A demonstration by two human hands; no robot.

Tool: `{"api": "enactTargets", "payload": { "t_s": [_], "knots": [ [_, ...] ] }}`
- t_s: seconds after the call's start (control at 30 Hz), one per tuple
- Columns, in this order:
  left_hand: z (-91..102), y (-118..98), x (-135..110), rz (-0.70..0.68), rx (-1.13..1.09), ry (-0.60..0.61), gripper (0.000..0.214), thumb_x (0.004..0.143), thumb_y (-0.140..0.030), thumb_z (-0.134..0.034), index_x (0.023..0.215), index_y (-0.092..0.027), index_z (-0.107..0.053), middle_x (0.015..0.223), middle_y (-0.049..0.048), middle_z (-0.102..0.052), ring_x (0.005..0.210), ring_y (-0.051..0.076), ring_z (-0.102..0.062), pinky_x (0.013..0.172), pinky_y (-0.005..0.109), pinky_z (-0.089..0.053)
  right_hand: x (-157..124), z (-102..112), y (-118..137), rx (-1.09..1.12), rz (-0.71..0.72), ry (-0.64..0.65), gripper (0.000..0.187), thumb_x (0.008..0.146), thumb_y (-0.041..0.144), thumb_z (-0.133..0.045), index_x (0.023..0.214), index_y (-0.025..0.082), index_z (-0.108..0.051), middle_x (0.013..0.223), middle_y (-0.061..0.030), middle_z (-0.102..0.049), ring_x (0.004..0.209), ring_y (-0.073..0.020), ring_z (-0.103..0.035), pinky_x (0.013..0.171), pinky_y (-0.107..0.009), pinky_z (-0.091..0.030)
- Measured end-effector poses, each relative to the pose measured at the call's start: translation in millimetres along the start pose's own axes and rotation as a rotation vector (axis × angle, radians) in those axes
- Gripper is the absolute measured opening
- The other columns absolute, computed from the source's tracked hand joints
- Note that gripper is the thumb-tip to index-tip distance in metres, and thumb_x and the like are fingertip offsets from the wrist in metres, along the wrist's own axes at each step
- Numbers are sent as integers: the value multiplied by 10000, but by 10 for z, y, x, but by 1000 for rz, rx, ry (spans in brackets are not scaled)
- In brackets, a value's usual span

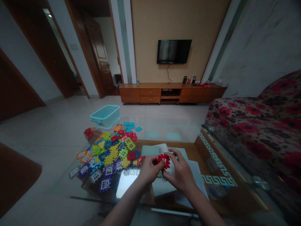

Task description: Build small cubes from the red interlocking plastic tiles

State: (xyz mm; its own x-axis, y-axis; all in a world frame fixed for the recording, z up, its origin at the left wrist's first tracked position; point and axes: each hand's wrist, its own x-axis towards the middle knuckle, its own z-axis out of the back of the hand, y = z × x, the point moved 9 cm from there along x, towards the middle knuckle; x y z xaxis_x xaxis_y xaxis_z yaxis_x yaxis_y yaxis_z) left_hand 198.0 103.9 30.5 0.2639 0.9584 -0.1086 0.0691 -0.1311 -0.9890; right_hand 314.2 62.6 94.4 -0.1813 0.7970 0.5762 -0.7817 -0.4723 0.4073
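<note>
A red interlocking block piece (167,160) with toothed edges and openings in its middle is held up over the glass table. My left hand (151,169) pinches it from the left side, thumb in front. On its right side, the curved fingers of my right hand (180,172) grip the edge. Whether it is one piece or more joined together, I cannot tell. Left of my hands lies a spread pile of toothed plastic pieces, among them a yellow piece (112,155), a purple window piece (104,184) and a red piece (131,156).
A light-blue plastic tub (105,116) stands beyond the pile, with a red and brown bag (92,135) near it. The glass table (218,169) has a wooden frame. A flowered sofa (249,116) is at right. Across the floor stand a low cabinet (150,93) and a wall television (174,51).
</note>
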Motion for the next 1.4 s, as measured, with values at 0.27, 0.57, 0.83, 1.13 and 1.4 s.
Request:
{"api": "enactTargets", "payload": {
  "t_s": [0.27, 0.57, 0.83, 1.13, 1.4],
  "knots": [
    [200, -12, 33, 50, -72, -124, 350, 696, -457, -753, 785, -124, -693, 727, 39, -653, 645, 130, -534, 546, 219, -342, 20, 156, -12, 100, -13, -130, 354, 808, 233, -660, 1145, 228, -550, 1064, -98, -613, 910, -249, -615, 776, -403, -547],
    [176, -11, 17, 59, -83, -125, 388, 670, -503, -761, 761, -137, -670, 704, 28, -641, 636, 128, -534, 552, 223, -345, -11, 136, -3, 111, -3, -145, 161, 851, 218, -626, 1008, 236, -593, 927, -61, -637, 834, -224, -620, 748, -375, -520],
    [154, 17, 29, 76, -136, -103, 367, 673, -463, -771, 786, -129, -672, 720, 30, -623, 646, 119, -520, 544, 215, -340, -4, 147, 27, 76, 29, -158, 153, 847, 200, -626, 996, 235, -609, 912, -63, -660, 854, -232, -637, 765, -390, -527],
    [132, 2, 29, 89, -143, -96, 375, 649, -469, -781, 789, -135, -684, 717, 28, -633, 640, 122, -533, 536, 219, -329, 0, 152, 36, 98, 34, -144, 160, 841, 183, -615, 991, 239, -605, 903, -56, -657, 845, -231, -635, 764, -392, -523],
    [127, -31, 8, 70, -136, -102, 355, 669, -460, -773, 773, -135, -676, 696, 14, -615, 638, 119, -520, 544, 219, -333, -8, 139, 36, 46, 39, -150, 168, 838, 179, -633, 990, 235, -592, 914, -58, -659, 863, -240, -631, 762, -399, -510]
  ]
}}
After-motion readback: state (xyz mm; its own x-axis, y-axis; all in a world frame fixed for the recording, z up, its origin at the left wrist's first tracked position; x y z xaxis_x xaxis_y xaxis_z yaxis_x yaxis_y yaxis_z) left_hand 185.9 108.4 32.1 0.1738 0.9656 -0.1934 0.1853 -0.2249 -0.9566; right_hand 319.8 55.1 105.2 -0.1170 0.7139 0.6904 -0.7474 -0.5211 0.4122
